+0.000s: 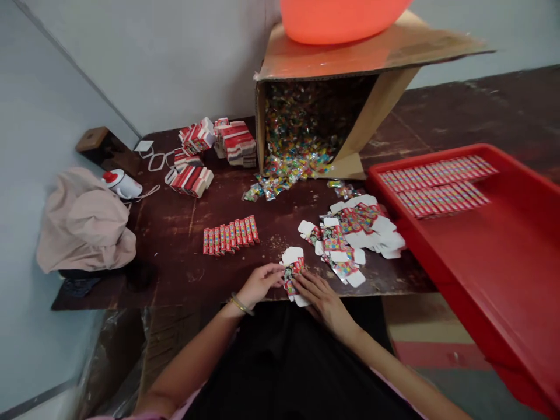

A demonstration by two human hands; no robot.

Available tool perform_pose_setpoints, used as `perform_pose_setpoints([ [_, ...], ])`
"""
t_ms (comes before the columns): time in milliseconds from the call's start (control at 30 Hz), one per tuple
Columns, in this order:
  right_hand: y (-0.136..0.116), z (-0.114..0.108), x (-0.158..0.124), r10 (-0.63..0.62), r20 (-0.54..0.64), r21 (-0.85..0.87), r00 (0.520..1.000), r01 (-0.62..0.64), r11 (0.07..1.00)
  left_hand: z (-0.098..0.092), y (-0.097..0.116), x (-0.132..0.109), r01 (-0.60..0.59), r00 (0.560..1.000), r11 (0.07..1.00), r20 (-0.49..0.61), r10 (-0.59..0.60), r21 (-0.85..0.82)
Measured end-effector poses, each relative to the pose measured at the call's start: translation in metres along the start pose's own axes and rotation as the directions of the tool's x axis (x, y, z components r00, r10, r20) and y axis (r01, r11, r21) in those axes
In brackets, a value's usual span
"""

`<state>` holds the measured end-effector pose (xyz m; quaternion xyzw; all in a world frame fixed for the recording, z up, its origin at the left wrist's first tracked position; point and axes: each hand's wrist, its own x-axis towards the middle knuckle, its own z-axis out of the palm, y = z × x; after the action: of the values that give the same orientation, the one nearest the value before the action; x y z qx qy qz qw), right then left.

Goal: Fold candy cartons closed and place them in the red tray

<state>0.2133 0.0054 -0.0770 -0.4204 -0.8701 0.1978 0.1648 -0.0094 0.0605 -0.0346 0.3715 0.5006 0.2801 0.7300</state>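
No wording, brand or number can be read. Printing does show, too small and blurred to make out, on the red, multicoloured flat cartons between the left hand and the right hand, where a dark-and-white figure is part of the design. Similar illegible print covers the loose pile of cartons to their right on the tabletop. The row of narrow cartons bears small pale marks on red, unreadable, as do the two rows of cartons in the red tray. Lettering on the clear candy wrappers cannot be told.
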Motion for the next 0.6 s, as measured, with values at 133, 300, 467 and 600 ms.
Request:
perform_pose_setpoints([
  [133, 0.012, -0.017, 0.006, 0.031, -0.063, 0.118, 0.998, -0.023, 0.993, 0.009, 0.010, 0.012, -0.003, 0.999, 0.990, 0.036, 0.009, -0.142],
  [300, 0.015, -0.048, 0.020, 0.112, -0.299, 0.183, 0.948, -0.058, 0.981, 0.025, 0.021, 0.005, -0.138, 0.990, 0.969, -0.042, 0.132, -0.204],
  [467, -0.021, -0.055, 0.029, -0.090, -0.298, 0.123, 0.950, 0.132, 0.984, 0.037, 0.022, -0.007, 0.090, 0.991, 0.891, 0.125, -0.037, -0.445],
  [600, -0.027, -0.060, 0.043, 0.082, -0.383, 0.192, 0.920, -0.007, 0.981, 0.039, 0.014, -0.007, 0.113, 0.991, 0.933, 0.109, -0.080, -0.341],
])
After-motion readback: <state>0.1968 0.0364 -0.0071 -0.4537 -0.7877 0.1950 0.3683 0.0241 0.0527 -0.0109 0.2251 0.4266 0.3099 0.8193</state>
